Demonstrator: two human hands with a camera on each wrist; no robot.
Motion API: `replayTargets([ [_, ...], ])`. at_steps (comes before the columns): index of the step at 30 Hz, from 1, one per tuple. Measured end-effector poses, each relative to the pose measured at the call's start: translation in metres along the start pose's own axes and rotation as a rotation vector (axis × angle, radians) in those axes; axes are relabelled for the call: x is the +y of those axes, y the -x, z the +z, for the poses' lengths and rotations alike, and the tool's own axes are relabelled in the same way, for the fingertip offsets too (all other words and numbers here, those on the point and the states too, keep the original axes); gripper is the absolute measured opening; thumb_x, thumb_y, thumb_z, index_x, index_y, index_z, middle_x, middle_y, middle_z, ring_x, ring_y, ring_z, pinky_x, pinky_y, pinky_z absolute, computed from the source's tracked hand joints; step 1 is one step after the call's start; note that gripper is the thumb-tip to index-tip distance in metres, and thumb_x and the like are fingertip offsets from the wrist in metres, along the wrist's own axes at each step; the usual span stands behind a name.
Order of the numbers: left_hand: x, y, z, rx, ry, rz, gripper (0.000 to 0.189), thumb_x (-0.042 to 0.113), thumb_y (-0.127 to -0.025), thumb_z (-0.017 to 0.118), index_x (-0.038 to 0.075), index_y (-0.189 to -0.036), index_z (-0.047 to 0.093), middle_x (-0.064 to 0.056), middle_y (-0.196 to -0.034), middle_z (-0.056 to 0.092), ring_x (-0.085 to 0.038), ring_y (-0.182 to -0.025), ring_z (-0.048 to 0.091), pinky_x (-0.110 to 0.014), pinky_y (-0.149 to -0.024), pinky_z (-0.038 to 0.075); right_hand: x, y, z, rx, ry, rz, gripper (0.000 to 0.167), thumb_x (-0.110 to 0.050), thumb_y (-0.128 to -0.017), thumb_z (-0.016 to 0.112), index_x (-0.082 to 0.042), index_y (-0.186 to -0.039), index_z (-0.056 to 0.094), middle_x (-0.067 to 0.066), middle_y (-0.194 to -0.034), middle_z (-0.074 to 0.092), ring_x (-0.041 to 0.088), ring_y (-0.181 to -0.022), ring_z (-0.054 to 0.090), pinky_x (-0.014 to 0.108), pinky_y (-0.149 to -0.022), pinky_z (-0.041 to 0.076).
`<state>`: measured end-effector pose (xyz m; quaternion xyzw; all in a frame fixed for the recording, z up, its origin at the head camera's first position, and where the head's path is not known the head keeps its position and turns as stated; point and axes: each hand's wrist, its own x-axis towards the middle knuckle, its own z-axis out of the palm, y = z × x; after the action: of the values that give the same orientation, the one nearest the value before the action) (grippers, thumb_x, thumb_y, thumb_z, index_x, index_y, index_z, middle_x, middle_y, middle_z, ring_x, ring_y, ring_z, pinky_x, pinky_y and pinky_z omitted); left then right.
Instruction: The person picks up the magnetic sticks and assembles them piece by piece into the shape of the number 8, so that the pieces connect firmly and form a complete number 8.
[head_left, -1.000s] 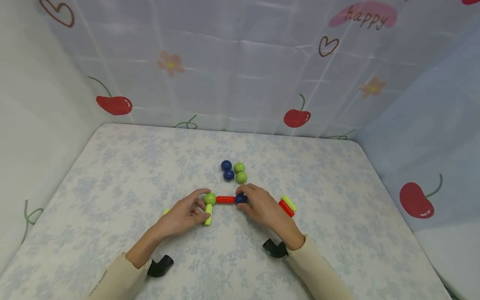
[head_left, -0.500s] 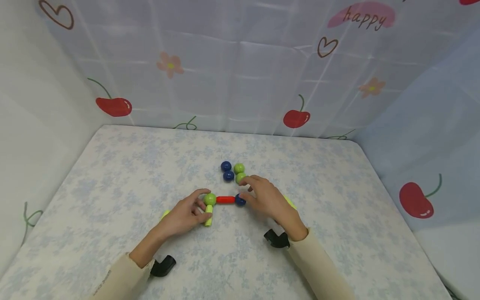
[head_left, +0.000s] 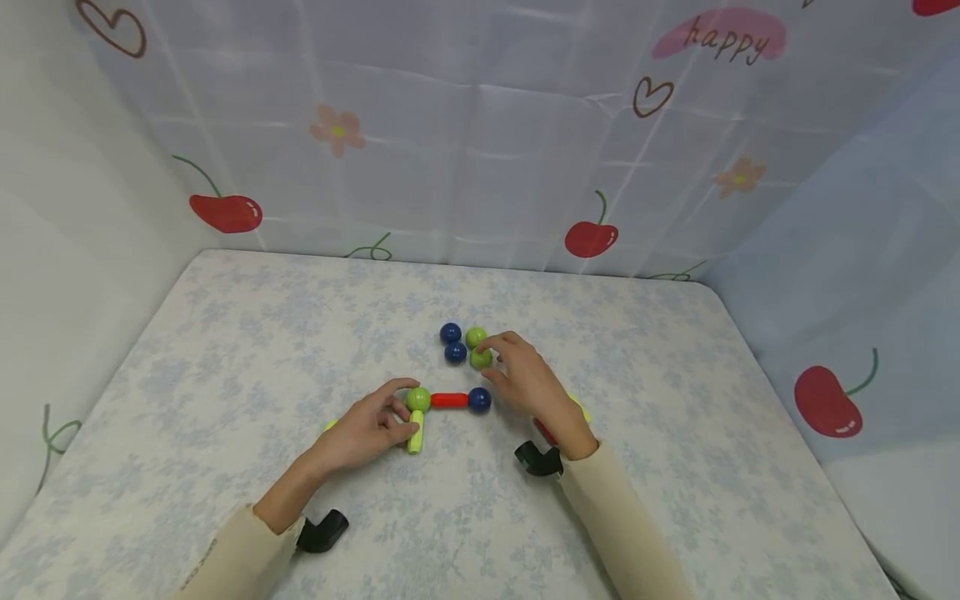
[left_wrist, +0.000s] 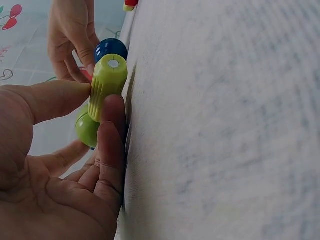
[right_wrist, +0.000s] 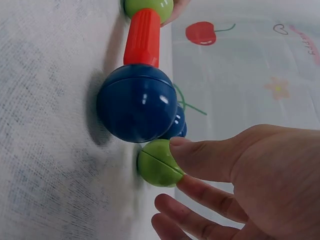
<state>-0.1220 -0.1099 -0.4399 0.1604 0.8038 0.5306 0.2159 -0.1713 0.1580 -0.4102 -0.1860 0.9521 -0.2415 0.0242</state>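
Observation:
My left hand (head_left: pixel 367 429) pinches a yellow-green rod (head_left: pixel 416 435) between thumb and fingers, low over the table, as the left wrist view shows. That rod meets a light-green ball (head_left: pixel 418 399), from which a red rod (head_left: pixel 449 400) runs right to a dark blue ball (head_left: pixel 479 400). My right hand (head_left: pixel 528 377) is at a loose green ball (right_wrist: pixel 159 162) behind this chain. Its index finger reaches over the ball, and its thumb is spread from the index finger; whether the thumb touches cannot be told.
Another green ball (head_left: pixel 476 337) and two blue balls (head_left: pixel 453 342) sit close beside the one at my right hand. A red rod (head_left: pixel 545 431) and a yellow-green rod (head_left: pixel 579 407) lie partly hidden by my right forearm. Behind my left wrist shows a yellow-green bit (head_left: pixel 330 425).
My right hand has left the blue ball at the end of the chain and moved away from me to the loose green ball. My left hand stays on the yellow-green rod.

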Motion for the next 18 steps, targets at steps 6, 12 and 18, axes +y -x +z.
replayTargets([
  [6, 0.0001, 0.0009, -0.0003, 0.008, -0.017, 0.009, 0.06, 0.013, -0.098, 0.065, 0.006, -0.15, 0.038, -0.012, -0.107, 0.06, -0.016, -0.077, 0.064, -0.028, -0.066, 0.048, 0.0003, -0.0037, 0.0039, 0.0, -0.022, 0.01, 0.031, -0.012, -0.095, 0.07, -0.011, -0.125, 0.065, 0.012, -0.128, 0.059, 0.027, -0.104, 0.064, 0.04, -0.087, 0.053],
  [12, 0.0006, 0.0007, 0.0001, 0.007, -0.014, 0.011, 0.059, 0.013, -0.098, 0.065, 0.006, -0.15, 0.038, -0.011, -0.105, 0.06, -0.016, -0.077, 0.064, -0.028, -0.068, 0.048, 0.0012, -0.0016, 0.0038, 0.024, -0.052, 0.012, 0.019, -0.011, -0.093, 0.072, -0.01, -0.111, 0.066, 0.011, -0.116, 0.06, 0.027, -0.103, 0.065, 0.041, -0.086, 0.053],
  [18, 0.0009, 0.0004, 0.0005, 0.014, -0.012, -0.001, 0.059, 0.013, -0.097, 0.066, 0.006, -0.149, 0.039, -0.011, -0.105, 0.06, -0.016, -0.075, 0.063, -0.028, -0.067, 0.048, 0.0006, -0.0017, 0.0018, 0.012, -0.044, 0.046, 0.012, -0.009, -0.091, 0.074, -0.01, -0.098, 0.065, 0.009, -0.108, 0.059, 0.026, -0.104, 0.065, 0.04, -0.088, 0.053],
])
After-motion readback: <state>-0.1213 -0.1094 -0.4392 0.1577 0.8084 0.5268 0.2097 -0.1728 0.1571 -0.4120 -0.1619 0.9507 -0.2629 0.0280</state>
